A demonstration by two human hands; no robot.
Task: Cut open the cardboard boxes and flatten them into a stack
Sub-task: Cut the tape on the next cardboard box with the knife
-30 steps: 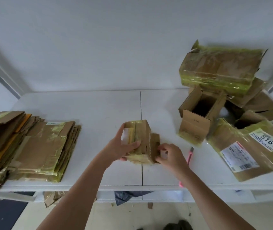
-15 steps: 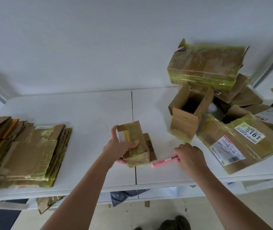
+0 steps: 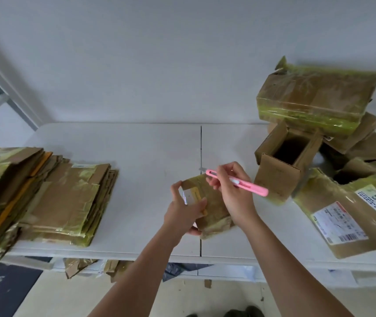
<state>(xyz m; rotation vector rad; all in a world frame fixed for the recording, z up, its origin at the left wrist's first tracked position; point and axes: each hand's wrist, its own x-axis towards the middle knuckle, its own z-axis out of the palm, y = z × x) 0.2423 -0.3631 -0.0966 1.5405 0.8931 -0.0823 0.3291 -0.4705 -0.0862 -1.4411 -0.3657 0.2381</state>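
I am gripping a small box [image 3: 207, 202] of brown cardboard wrapped in shiny yellowish tape with my left hand [image 3: 183, 210], thumb across its labelled face, above the white table [image 3: 136, 156] near its front edge. My right hand [image 3: 232, 191] is pinching a slim pink knife [image 3: 237, 182], its long axis slanting up-left, grey blade past the box's far corner. Flattened boxes [image 3: 68, 197] are lying stacked at left, uncut boxes [image 3: 315, 97] piled at right, bare tabletop between.

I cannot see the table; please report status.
Left hand grips small taped box. Right hand holds pink cutter, blade out above box. Nothing blocking.
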